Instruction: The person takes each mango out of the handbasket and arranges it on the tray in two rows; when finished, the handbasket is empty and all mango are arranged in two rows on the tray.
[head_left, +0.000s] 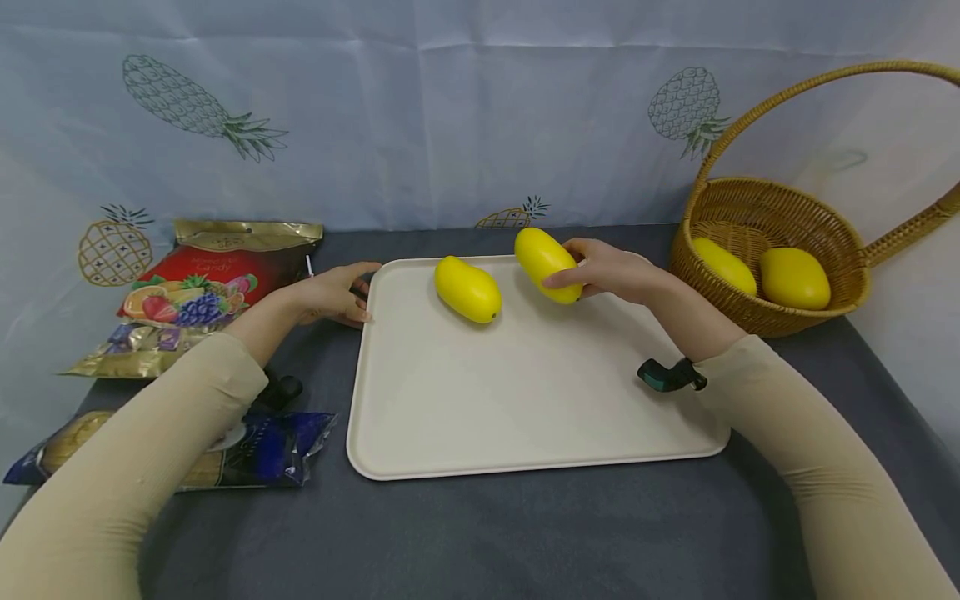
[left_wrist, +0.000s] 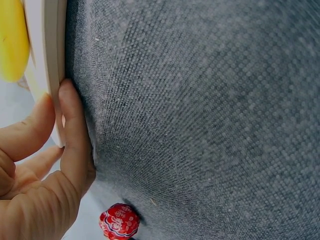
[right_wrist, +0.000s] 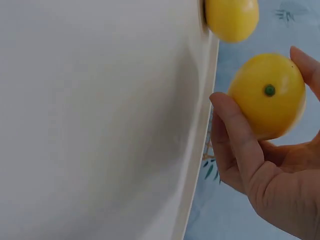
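Note:
A white tray (head_left: 525, 400) lies on the dark cloth. My left hand (head_left: 327, 293) is at its left edge; in the left wrist view the thumb and fingers of that hand (left_wrist: 50, 165) pinch the tray's rim (left_wrist: 54, 45). One yellow fruit (head_left: 468, 290) rests on the tray near the back. My right hand (head_left: 607, 271) grips a second yellow fruit (head_left: 546, 262) over the tray's back part. Its green-dotted end (right_wrist: 267, 95) faces the right wrist camera, between the thumb and fingers of the right hand (right_wrist: 270, 170).
At the right a wicker basket (head_left: 772, 317) with a tall handle holds two yellow fruits (head_left: 795, 277). On the left lie a red candy bag (head_left: 202, 279) and a blue packet (head_left: 262, 450). A red wrapped ball (left_wrist: 119, 221) shows in the left wrist view. A patterned curtain (head_left: 465, 108) hangs behind.

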